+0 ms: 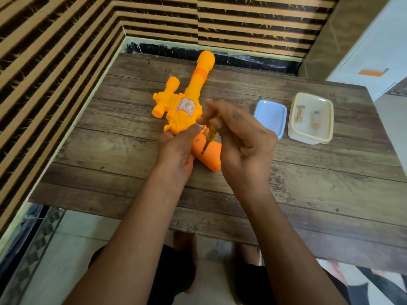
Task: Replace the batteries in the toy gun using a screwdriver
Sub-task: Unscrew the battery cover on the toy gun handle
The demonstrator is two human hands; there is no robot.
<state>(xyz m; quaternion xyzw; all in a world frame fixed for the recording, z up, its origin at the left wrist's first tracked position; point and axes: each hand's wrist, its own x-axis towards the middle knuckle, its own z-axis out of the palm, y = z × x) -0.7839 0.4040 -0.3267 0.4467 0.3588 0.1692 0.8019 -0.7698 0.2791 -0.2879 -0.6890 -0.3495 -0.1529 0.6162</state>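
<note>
Nearest the viewer, short of the orange plastic toy gun [185, 111], two bare forearms reach in over the near edge of the brown plank-pattern wooden table [110, 172]. Bare feet and dark shorts show under that edge.

The toy gun lies on the table about mid-width. Its barrel points away toward the far wall, and its darker orange grip end points back to the viewer and slightly right.

The left hand [176, 148] grasps the toy gun where grip meets body, fingers curled round it.

The right hand [242, 139] is just right of the toy gun, fingers pinched round a small yellow-handled screwdriver [210, 134]. The shaft slants down-left and the tip touches the upper face of the toy gun's grip. Whether the tip sits in a screw, cannot tell.

Right of the toy gun and apart from it, a light blue rectangular plastic lid [269, 117] lies flat. Further right of the toy gun is a cream translucent rectangular plastic box [307, 138], close beside the lid. Two small cylindrical batteries [300, 113] are visible inside it, side by side but apart.

Beyond the toy gun's muzzle is a wall of tan and dark horizontal stripes [253, 23]. Far right of the toy gun stands a white cabinet [370, 51].
</note>
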